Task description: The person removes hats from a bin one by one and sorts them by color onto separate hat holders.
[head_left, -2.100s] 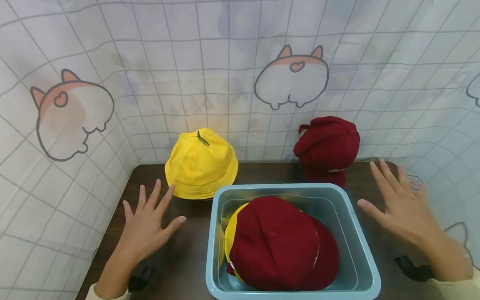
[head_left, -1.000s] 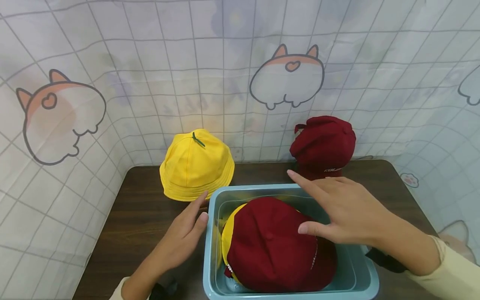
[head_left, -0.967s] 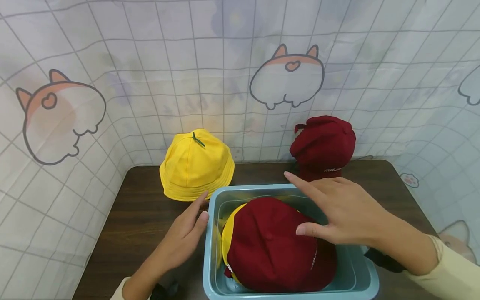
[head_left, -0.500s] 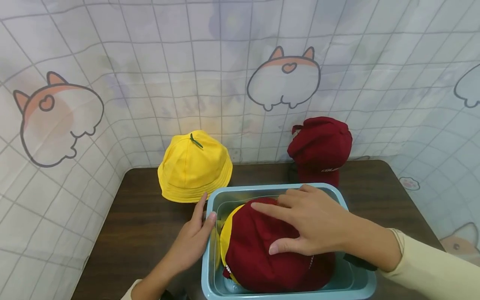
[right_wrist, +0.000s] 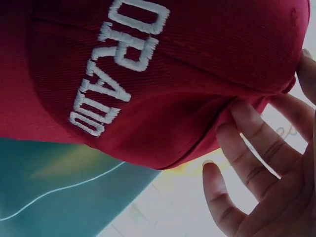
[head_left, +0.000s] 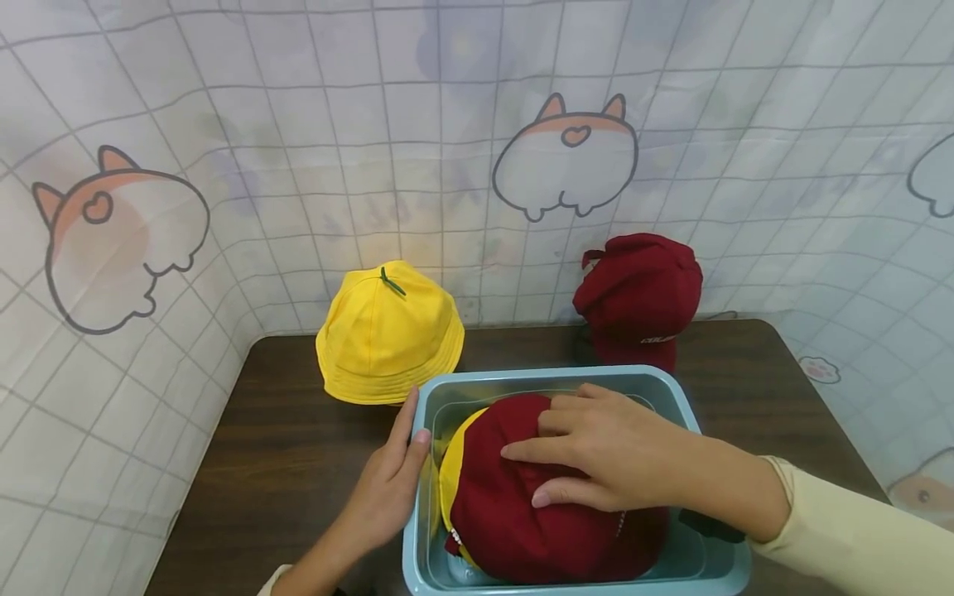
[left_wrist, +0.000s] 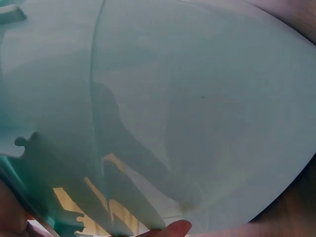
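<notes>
A light blue plastic bin [head_left: 544, 374] holds a dark red baseball cap [head_left: 514, 517], with the edge of a yellow hat [head_left: 450, 472] showing beneath it. My right hand [head_left: 622, 451] rests on the crown of the red cap, fingers spread and slightly bent, the thumb apart. In the right wrist view, fingertips touch the cap [right_wrist: 207, 54] near a fold, beside white lettering. My left hand [head_left: 387, 484] lies along the bin's left side, fingers fairly straight outside and thumb at the rim. The left wrist view is mostly filled by the bin's wall [left_wrist: 222, 98].
A yellow bucket hat [head_left: 387, 335] with a green sprout stands behind the bin to the left. Another dark red cap [head_left: 637, 294] stands at the back right. The dark wooden table [head_left: 246, 463] ends at a grid-patterned curtain [head_left: 298, 124].
From wide apart, both hands have come in to the bin. My right hand has moved left and down onto the red cap; my left hand has moved right to the bin's side.
</notes>
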### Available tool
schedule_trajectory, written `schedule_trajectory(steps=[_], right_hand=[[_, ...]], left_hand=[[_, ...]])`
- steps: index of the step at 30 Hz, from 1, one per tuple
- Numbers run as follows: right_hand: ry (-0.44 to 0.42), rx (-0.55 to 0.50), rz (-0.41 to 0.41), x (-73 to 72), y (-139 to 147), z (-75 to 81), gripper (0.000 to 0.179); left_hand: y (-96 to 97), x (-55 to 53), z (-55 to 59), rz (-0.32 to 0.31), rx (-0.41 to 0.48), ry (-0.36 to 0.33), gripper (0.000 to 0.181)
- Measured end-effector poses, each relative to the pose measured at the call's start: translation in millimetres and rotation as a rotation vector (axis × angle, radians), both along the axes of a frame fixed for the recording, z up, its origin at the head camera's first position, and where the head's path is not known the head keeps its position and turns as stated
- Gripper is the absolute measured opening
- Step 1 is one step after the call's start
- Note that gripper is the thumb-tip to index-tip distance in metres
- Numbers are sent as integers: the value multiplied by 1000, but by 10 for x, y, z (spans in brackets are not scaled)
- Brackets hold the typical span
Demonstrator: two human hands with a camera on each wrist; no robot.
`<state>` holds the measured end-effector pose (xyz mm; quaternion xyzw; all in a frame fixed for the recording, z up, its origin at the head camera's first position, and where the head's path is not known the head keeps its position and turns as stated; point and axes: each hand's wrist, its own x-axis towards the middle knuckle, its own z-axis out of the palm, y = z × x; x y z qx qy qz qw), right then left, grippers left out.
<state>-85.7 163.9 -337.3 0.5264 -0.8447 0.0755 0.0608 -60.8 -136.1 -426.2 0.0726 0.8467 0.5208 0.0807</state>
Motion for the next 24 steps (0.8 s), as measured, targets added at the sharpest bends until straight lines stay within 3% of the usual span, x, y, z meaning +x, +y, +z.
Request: schedule_trajectory(steps=[12,24], right_hand=[[-62,-35,9,-21,33,21,27],[46,-142,-11,49,131,87,29]], left_hand=[[22,-5,-11,-3,25,7,61],[16,8,-20,-3,31,6,61]])
